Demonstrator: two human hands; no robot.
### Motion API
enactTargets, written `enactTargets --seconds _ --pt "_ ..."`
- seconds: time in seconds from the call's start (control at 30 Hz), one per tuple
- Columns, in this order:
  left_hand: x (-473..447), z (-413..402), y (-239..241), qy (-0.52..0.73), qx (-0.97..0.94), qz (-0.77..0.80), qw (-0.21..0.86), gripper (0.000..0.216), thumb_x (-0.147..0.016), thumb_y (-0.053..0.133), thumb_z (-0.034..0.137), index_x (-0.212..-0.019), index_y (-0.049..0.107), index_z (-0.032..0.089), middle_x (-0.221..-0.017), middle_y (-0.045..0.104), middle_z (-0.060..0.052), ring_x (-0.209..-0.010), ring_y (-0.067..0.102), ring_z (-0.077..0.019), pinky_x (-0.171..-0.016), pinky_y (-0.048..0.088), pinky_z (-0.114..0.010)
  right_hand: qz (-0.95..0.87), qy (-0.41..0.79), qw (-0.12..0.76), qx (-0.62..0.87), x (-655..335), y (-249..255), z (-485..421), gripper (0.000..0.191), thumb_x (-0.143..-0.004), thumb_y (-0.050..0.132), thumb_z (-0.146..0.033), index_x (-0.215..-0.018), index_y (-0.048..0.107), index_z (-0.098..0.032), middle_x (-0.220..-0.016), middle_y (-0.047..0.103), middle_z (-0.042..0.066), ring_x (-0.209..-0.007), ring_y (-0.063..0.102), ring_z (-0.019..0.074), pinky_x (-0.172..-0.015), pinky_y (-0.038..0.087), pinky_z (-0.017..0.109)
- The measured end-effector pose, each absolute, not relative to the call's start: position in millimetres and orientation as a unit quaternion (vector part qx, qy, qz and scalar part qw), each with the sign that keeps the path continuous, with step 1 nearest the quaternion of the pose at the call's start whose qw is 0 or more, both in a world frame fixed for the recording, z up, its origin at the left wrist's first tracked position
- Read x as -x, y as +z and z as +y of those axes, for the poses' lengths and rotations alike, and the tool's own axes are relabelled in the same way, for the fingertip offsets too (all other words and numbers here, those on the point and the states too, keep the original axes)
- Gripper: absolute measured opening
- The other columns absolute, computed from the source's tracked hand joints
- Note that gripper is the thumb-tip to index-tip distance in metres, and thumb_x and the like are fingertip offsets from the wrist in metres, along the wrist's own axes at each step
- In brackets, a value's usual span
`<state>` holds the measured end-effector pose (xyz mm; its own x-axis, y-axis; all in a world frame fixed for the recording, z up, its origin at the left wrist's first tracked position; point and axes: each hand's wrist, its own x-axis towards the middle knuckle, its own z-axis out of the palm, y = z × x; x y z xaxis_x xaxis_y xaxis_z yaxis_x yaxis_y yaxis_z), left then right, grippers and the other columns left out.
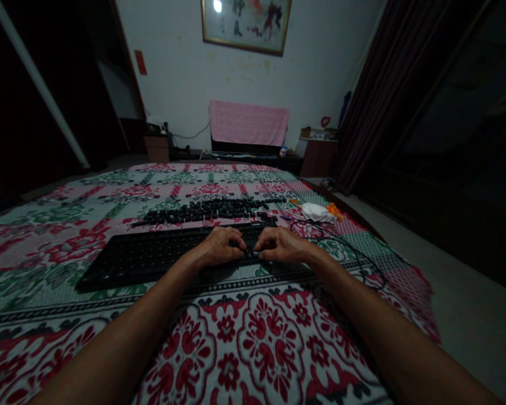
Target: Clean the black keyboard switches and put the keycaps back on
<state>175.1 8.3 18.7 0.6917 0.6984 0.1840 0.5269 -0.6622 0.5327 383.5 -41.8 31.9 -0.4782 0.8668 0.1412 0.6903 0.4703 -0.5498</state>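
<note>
Keyboard (152, 256), lettering unreadable in dimness, lay on bedspread (257, 337); left hand (219, 246) and right hand (280, 245), fingers curled, touched its right half; grip indiscernible.

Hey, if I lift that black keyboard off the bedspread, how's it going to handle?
The keyboard looks flat and rigid, so it likely lifts as one stiff slab. The cable looped to its right may drag on the bedspread.

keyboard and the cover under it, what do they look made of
Keyboard: most likely plastic, matte black; its flat surface looks dull, without glints, though the light is dim.
Cover: cloth, fibre unclear; red and green flower print, matte, and it drapes softly over the right edge.
</note>
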Motion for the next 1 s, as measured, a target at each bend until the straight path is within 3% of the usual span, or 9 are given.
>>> enactTargets --seconds 0.1,0.33,0.6,1.0 --pt "-178 7 19 0.19 -0.884 0.36 0.23 0.018 -0.063 0.061 0.023 -0.078 0.071 0.021 -0.107 0.06 -0.003 -0.101 0.054 -0.0182 -0.089 0.04 -0.026 -0.822 0.229 0.204 0.479 -382 34 -42 0.02 -0.066 0.062 -0.02 -0.085 0.068 -0.015 -0.081 0.058 0.002 -0.067 0.054 0.0099 -0.058 0.041 0.02" --pt "-197 -17 23 0.174 -0.84 0.485 0.168 0.03 -0.063 0.059 0.05 -0.076 0.068 0.025 -0.102 0.06 -0.003 -0.101 0.048 -0.0246 -0.086 0.039 -0.035 -0.807 0.282 0.183 0.486 -382 38 -40 0.023 -0.066 0.062 -0.022 -0.086 0.07 -0.014 -0.076 0.063 0.002 -0.068 0.056 0.0112 -0.061 0.042 0.02" --pt "-206 -26 27 0.159 -0.815 0.534 0.157 0.029 -0.063 0.058 0.049 -0.077 0.067 0.025 -0.102 0.058 -0.003 -0.102 0.046 -0.0243 -0.085 0.037 -0.035 -0.837 0.274 0.192 0.434 -391 32 -35 0.024 -0.075 0.055 -0.028 -0.09 0.071 -0.016 -0.079 0.066 0.002 -0.071 0.057 0.0118 -0.063 0.042 0.02" --pt "-209 -29 28 0.156 -0.809 0.547 0.145 0.025 -0.062 0.06 0.045 -0.077 0.066 0.026 -0.103 0.057 -0.002 -0.104 0.045 -0.0243 -0.087 0.037 -0.036 -0.798 0.301 0.19 0.487 -386 29 -35 0.022 -0.069 0.056 -0.022 -0.084 0.07 -0.013 -0.074 0.067 0.001 -0.064 0.055 0.0099 -0.058 0.04 0.018"
